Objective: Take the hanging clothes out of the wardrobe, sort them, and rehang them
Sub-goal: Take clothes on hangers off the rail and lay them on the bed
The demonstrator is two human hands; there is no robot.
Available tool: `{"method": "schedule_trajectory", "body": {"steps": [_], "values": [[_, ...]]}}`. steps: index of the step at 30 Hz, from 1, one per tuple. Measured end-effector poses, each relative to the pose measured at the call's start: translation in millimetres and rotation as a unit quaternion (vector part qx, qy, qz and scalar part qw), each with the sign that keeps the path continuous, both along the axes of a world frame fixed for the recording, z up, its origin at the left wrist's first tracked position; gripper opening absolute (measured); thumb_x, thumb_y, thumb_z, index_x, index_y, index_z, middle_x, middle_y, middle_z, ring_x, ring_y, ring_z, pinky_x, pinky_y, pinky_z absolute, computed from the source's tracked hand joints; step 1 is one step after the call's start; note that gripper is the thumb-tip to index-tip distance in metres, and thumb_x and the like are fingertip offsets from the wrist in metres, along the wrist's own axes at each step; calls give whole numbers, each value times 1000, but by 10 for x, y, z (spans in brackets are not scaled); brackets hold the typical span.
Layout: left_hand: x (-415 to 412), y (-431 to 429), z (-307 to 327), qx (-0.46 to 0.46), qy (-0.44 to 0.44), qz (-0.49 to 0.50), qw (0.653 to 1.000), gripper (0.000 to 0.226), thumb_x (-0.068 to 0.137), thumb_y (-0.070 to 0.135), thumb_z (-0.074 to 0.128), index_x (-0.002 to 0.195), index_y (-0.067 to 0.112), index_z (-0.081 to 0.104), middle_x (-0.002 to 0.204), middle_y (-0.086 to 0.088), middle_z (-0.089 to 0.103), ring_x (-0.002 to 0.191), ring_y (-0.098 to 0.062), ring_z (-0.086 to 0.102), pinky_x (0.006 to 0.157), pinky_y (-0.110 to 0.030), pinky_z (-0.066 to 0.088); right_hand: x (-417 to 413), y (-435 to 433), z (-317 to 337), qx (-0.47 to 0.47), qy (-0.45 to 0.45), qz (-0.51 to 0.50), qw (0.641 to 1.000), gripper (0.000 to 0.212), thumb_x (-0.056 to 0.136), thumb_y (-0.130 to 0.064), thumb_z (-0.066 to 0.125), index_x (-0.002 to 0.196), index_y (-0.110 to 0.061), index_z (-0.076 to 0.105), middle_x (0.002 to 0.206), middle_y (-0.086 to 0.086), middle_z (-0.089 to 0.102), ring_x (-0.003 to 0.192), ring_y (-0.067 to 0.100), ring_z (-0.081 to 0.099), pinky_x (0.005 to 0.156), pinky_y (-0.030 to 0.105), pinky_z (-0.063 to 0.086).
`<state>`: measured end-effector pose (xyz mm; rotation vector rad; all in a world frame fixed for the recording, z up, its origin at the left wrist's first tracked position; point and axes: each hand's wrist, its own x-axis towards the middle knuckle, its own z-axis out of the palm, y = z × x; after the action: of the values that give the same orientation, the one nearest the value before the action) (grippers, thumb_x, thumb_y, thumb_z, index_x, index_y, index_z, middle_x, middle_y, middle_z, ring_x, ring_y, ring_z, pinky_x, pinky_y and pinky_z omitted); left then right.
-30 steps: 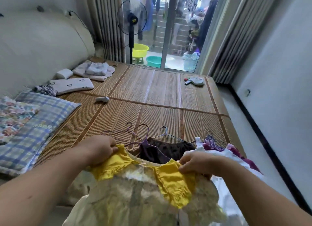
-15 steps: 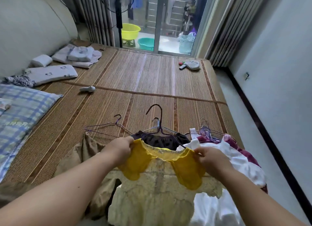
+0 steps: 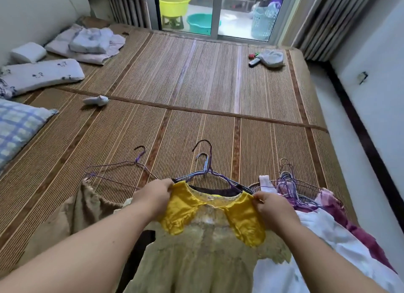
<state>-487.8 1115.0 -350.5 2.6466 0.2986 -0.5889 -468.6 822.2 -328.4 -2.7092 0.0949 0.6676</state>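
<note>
I hold a small yellow dress [image 3: 203, 244] with mustard sleeves by its two shoulders. My left hand [image 3: 153, 196] pinches the left shoulder and my right hand [image 3: 273, 207] pinches the right one. The dress hangs spread over a pile of clothes at the near edge of the bed. Behind it lie a dark garment [image 3: 218, 191] on wire hangers [image 3: 205, 166], a tan garment [image 3: 83, 207] on the left with an empty hanger [image 3: 122, 168], and white [image 3: 323, 233] and maroon clothes [image 3: 358, 231] on the right with a bunch of hangers [image 3: 286, 179].
A woven bamboo mat [image 3: 196, 91] covers the bed. Folded laundry [image 3: 87, 43], a long pillow [image 3: 41, 74] and a checked pillow [image 3: 17, 126] lie at the left. A sock [image 3: 96, 100] and a grey cloth [image 3: 271, 57] lie on the mat. Basins and a basket stand beyond the glass door.
My view has tilted down and drawn closer to the bed. My hands have moved the dress forward and spread its shoulders wider apart; it now hangs flatter.
</note>
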Motion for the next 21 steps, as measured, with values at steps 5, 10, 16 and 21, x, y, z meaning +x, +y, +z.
{"method": "schedule_trajectory", "body": {"steps": [5,10,16,21], "values": [[531,-25,-711,39,17,-19,999,25,96,24,33,105,30,56,107,1,62,97,-26,59,79,-35,46,505,23,-793,-24,22,-12,999,19,93,-27,48,94,-21,65,101,6,67,96,25,58,68,29,38],[848,-63,-1637,40,47,-24,998,20,95,28,37,99,26,56,109,-4,63,101,-30,60,77,-33,44,824,49,-1745,-71,27,-36,996,17,91,-26,46,89,-17,60,102,9,65,99,30,58,76,34,46],[984,-79,-2338,98,5,-16,995,24,97,26,32,99,22,55,104,-6,59,97,-32,59,72,-34,38,915,169,-2460,-152,-43,-41,987,24,93,-33,43,97,-18,62,100,9,61,99,31,58,78,37,44],[1059,21,-2577,115,-27,-26,993,23,95,20,31,98,23,54,103,-7,57,100,-30,56,76,-38,43,925,281,-2858,-95,-27,-129,987,38,85,-47,42,103,-24,65,97,6,57,95,32,55,80,37,47]]}}
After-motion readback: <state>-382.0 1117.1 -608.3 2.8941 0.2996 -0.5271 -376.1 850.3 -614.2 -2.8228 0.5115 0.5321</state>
